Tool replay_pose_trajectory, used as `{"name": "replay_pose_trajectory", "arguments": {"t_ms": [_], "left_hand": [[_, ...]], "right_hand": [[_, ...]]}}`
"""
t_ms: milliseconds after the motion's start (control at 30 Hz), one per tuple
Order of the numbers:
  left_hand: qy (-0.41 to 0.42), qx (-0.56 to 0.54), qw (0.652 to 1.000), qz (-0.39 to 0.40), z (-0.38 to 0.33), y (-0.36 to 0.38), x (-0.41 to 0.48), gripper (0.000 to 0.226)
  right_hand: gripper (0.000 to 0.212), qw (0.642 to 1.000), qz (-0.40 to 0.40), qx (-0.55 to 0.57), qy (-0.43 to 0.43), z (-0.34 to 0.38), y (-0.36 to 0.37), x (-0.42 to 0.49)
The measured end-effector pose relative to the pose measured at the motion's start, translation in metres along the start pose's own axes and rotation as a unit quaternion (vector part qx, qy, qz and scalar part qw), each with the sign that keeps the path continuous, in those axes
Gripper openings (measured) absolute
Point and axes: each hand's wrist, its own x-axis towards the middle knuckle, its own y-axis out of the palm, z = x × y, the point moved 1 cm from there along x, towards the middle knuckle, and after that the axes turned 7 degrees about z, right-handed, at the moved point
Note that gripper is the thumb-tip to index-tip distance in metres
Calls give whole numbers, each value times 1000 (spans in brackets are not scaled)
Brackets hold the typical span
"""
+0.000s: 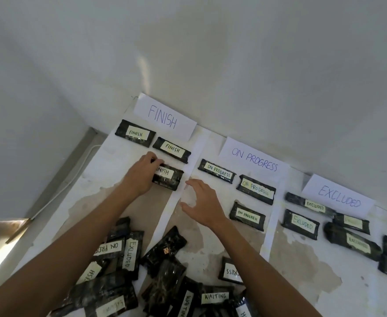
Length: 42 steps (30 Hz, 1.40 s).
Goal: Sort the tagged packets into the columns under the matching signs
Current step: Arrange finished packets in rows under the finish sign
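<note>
In the head view we see two bare arms reaching up from the bottom of the frame.

The left hand (142,175) is a little left of the middle. Its fingers curl over the left end of a FINISH packet (168,178) and hold it. This packet lies flat, below the FINISH sign (164,116), which sits higher up in the frame. Two other FINISH packets (135,133) lie between the held one and the sign.

The right hand (203,203) is in the middle of the frame, just right of the held packet. Its fingers are spread wide and it holds nothing. Its fingertips are over the white paper strip (172,216), but we cannot tell if they touch it. The two hands are near each other but apart.

To the right, three packets (247,216) lie under the ON PROGRESS sign (253,160). Farther right, more packets (301,224) lie under the EXCLUDED sign (339,199). At the bottom of the frame there is a mixed pile of packets (160,277), some across others.
</note>
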Motion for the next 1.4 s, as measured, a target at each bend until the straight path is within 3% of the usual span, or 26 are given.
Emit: {"name": "replay_pose_trajectory", "arguments": {"t_ms": [333,567,700,833,1067,1200,1400], "left_hand": [[29,-2,999,19,21,6,32,67],[38,23,999,0,20,7,23,68],[33,-14,999,-6,3,8,-4,62],[16,-94,995,42,-19,23,-42,52],[14,-107,989,101,-51,67,-111,51],[-8,-128,988,91,-67,91,-130,51],[-51,-3,998,45,-93,108,-135,62]], "right_hand": [[47,999,-22,-27,-15,-19,12,11],[46,999,17,-27,-12,-16,9,10],[41,999,39,-19,-6,-7,5,-4],[38,998,63,-24,-4,-1,9,-27],[37,995,95,-30,28,6,27,-68],[38,995,94,-23,40,7,36,-88],[38,995,75,-8,57,5,35,-114]]}}
